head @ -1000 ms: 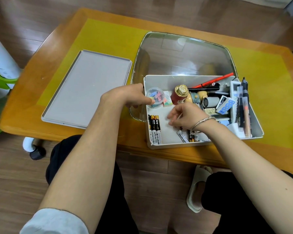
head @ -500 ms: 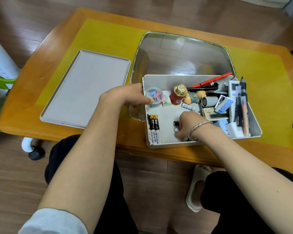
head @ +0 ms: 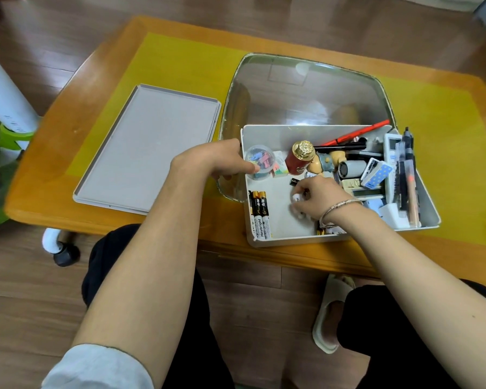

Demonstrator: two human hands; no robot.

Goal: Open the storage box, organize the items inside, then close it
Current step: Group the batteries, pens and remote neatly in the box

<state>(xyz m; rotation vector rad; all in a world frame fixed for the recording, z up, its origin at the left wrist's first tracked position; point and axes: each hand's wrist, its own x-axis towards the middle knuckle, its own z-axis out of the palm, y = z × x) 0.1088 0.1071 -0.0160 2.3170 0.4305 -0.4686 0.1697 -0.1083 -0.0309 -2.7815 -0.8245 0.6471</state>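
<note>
Risk: the right hand (head: 316, 196) has its fingers curled around loose batteries (head: 295, 198) over the bare floor of the storage box (head: 292, 136). One white end shows by the fingertips and a dark end pokes out above; how many are held cannot be told. A small round cell could slip out and roll back under the clutter on the right.

Second risk: the left hand (head: 222, 161) reaches over the box's left wall, fingertips on the clear tub of clips (head: 259, 162). A nudge could tip it into the red bottle with gold cap (head: 300, 158) just beside.

Box sits open at the near edge of the surface (head: 180, 60), partly on a clear tray (head: 306, 88); lid (head: 149, 147) lies well to its left. Sorted batteries (head: 260, 213) lie in a row against the left wall. Both forearms extend forward, wrists low.
</note>
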